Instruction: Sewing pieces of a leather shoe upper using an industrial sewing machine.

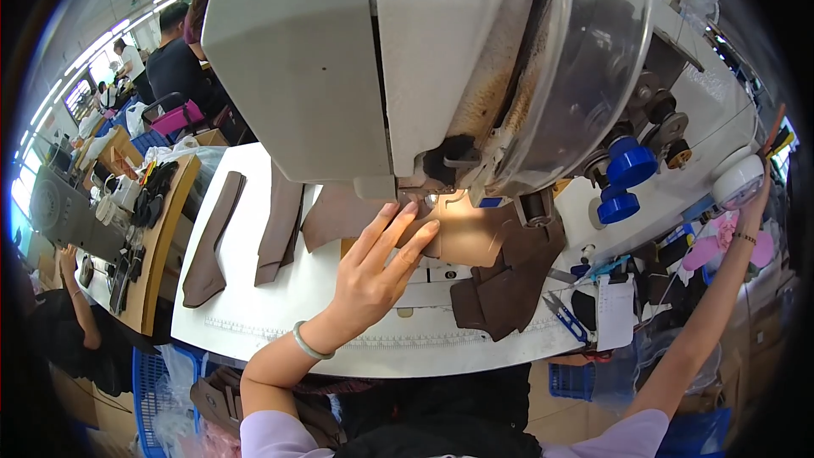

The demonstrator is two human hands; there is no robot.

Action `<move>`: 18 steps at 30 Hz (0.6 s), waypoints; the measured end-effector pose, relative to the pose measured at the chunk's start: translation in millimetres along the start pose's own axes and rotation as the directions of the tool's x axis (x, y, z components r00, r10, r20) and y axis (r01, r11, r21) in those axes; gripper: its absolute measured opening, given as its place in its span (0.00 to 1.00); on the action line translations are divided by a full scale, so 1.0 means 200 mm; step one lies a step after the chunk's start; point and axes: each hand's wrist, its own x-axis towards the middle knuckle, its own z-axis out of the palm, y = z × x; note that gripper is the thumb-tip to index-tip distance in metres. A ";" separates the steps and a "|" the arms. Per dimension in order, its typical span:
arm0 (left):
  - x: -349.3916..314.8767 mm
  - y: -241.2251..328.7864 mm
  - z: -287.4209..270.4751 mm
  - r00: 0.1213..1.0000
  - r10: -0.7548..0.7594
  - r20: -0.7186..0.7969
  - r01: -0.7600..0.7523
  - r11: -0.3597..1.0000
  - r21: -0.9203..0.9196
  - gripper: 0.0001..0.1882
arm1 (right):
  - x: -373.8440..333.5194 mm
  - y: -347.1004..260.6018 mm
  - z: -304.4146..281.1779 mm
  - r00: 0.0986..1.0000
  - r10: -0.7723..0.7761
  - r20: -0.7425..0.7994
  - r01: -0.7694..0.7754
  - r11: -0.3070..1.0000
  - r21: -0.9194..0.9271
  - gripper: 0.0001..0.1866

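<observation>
Left hand (373, 276) on brown piece (468, 242) beneath sewing machine (297, 59) – fingers extended, not clasping; right hand (757, 193) at white round knob (734, 178) – cannot tell its grip

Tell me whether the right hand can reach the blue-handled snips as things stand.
Probably yes: the snips lie uncovered near the front edge of the white table. The right hand would first have to come back from beside the white round part.
</observation>
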 end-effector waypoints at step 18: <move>0.01 0.01 0.01 0.999 0.032 -0.017 -0.032 0.999 0.000 0.23 | 0.09 0.03 -0.15 0.994 0.091 -0.068 -0.088 0.995 0.044 0.24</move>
